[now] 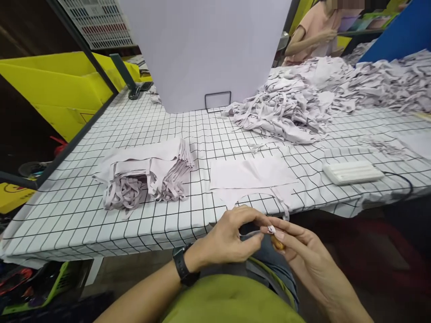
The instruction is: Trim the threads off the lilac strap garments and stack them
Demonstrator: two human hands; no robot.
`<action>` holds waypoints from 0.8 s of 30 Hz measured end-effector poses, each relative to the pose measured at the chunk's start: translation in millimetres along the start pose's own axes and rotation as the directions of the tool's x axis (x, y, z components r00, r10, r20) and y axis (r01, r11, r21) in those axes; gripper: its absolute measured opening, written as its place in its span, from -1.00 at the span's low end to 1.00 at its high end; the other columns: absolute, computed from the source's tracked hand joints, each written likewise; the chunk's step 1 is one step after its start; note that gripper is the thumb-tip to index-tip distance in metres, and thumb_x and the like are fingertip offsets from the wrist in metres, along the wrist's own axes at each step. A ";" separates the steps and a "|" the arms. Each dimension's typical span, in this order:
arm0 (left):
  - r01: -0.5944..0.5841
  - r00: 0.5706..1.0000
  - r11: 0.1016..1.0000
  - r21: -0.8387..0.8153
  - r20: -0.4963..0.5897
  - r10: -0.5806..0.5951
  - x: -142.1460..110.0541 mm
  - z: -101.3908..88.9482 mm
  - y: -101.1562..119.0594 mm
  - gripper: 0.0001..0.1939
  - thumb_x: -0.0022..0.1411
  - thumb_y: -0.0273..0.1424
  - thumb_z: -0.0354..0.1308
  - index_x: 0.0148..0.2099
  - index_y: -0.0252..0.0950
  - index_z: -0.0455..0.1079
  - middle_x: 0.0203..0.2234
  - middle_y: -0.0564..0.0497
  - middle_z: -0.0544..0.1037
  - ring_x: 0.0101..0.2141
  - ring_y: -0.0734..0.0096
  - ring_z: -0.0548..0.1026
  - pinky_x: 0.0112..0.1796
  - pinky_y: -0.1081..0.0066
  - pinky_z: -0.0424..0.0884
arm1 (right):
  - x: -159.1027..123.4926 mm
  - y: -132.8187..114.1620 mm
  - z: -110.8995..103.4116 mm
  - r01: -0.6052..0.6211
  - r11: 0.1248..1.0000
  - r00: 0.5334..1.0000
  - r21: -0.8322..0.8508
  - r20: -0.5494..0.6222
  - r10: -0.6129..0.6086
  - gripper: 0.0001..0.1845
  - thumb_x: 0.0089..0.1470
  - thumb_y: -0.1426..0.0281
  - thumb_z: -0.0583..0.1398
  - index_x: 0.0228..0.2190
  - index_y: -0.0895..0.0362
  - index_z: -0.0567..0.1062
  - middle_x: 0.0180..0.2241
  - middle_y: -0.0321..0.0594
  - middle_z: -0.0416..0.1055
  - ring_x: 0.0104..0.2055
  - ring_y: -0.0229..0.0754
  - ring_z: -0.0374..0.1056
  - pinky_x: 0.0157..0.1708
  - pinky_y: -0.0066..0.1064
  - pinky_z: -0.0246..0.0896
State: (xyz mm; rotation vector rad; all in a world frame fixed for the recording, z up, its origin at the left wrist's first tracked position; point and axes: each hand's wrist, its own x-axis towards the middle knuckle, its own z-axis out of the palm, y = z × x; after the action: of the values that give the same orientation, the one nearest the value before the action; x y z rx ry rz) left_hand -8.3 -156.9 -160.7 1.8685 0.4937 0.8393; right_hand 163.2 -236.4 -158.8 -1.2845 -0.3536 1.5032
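Observation:
My left hand [235, 234] and my right hand [305, 249] meet in front of my body, just past the table's near edge. Both have their fingers pinched together at a small white piece [271, 229] with dark marks, like a label. Under my right thumb sits a small yellow-brown object [278, 243], mostly hidden by the fingers. Directly beyond the hands lies a flat pale cloth garment piece [252, 174] with a curved cut-out and a strap hanging over the edge. To its left rests a stack of folded pale garments [148, 168] with looped straps.
A large pale heap of cloth pieces [292, 105] covers the back right of the checked tablecloth [84, 188]. A white corded device [353, 172] lies at right. A tall pale panel [215, 49] stands behind. Yellow bins [57, 85] are at left; another person [313, 36] works beyond the heap.

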 end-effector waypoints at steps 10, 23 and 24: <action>-0.035 0.994 0.972 0.233 -0.094 0.059 -3.2 -2.6 -22.5 -0.82 0.25 -0.57 0.14 -0.14 -0.32 0.52 -0.34 -0.05 0.62 -0.29 0.32 0.50 -0.21 0.28 0.39 | 28.2 11.1 -1.1 0.067 0.963 0.995 -0.262 -0.056 -0.084 -0.56 -0.24 0.13 0.54 -0.33 0.15 0.75 -0.45 -0.14 0.58 -0.50 -0.26 0.33 -0.52 -0.46 0.26; 0.212 0.970 0.969 0.124 -0.149 -0.193 3.0 -10.7 -24.3 -0.97 0.21 -0.49 0.26 -0.29 -0.26 0.50 -0.38 0.02 0.62 -0.30 0.36 0.55 -0.19 0.36 0.43 | 39.7 9.5 7.7 0.107 0.858 0.988 -0.502 -0.043 -0.149 -0.58 -0.01 0.02 0.40 -0.38 0.16 0.65 -0.51 -0.23 0.48 -0.50 -0.25 0.27 -0.50 -0.46 0.25; 0.238 0.963 0.965 0.107 -0.155 -0.221 4.0 -10.9 -24.9 -0.95 0.22 -0.48 0.25 -0.32 -0.26 0.50 -0.39 0.02 0.62 -0.31 0.36 0.54 -0.21 0.37 0.42 | 40.3 9.9 8.4 0.109 0.855 0.989 -0.507 -0.035 -0.147 -0.57 -0.01 0.02 0.39 -0.38 0.16 0.64 -0.50 -0.22 0.48 -0.49 -0.24 0.28 -0.49 -0.46 0.25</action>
State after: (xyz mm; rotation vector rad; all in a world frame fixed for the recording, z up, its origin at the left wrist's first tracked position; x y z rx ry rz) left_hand -12.9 -136.9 -179.0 1.8274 0.8531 0.8031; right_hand 157.4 -203.1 -184.3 -1.6825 -0.8119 1.2861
